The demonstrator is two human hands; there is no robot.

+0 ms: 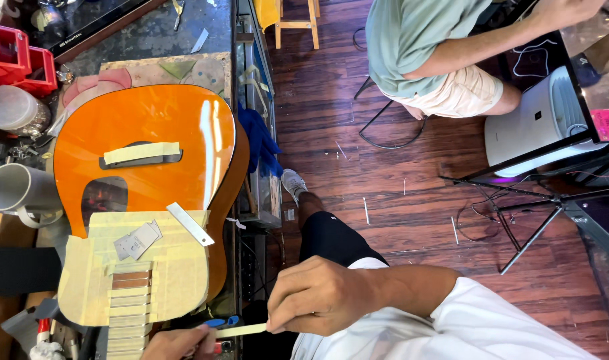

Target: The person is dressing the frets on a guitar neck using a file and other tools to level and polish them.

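Head view: your right hand pinches one end of a strip of masking tape, held just off the table edge. Your left hand, partly out of frame, closes on the strip's other end beside a blue-handled tool. The orange guitar lies near on the table, its upper body and fretboard masked with tape. A seated person is well apart.

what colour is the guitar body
Glossy orange guitar body, partly covered in cream masking tape; seen in the head view.
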